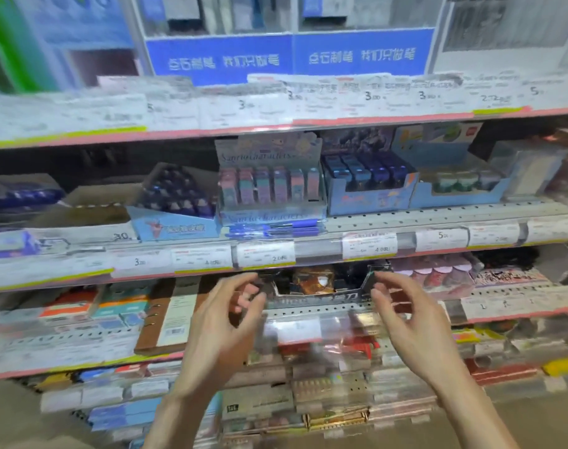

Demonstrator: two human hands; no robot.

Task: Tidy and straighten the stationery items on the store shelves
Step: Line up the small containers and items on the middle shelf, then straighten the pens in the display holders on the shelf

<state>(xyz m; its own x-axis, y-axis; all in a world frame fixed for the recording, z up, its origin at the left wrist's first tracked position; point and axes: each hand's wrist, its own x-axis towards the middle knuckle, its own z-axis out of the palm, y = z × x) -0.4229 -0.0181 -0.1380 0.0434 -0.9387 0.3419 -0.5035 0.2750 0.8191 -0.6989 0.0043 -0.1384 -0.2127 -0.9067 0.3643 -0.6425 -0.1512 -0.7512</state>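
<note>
Both hands are raised in front of the lower shelf, palms facing each other: the left hand (216, 322) has its fingers loosely curled and its thumb apart, and holds nothing; the right hand (412, 322) mirrors it, fingers bent and spread, also holding nothing. Between their fingertips sits a dark display box (321, 288) with an orange-and-white picture on its contents, at the front of that shelf; whether either hand touches it cannot be told through the blur. The shelves (405, 218) fill the whole view, with perforated grey fronts and pink edges carrying white price labels (266, 254). Above the top shelf hang two blue signs (289, 56) with white lettering. On the middle shelf stand several open display boxes side by side: a pastel box (271, 186) holding a row of pink and purple packs, a blue box (370, 186) of dark blue items just right of it, a pale blue box (461, 189) with greenish items further right, and a tilted box (175, 202) of purple pieces to the left. A few blue pens (276, 229) lie flat under the pastel box. Left of the left hand, a brown ring binder (161, 322) leans out over the shelf edge. Right of the dark box lie pink packs (435, 273). Flat packets (328, 403) are stacked lower down.
</note>
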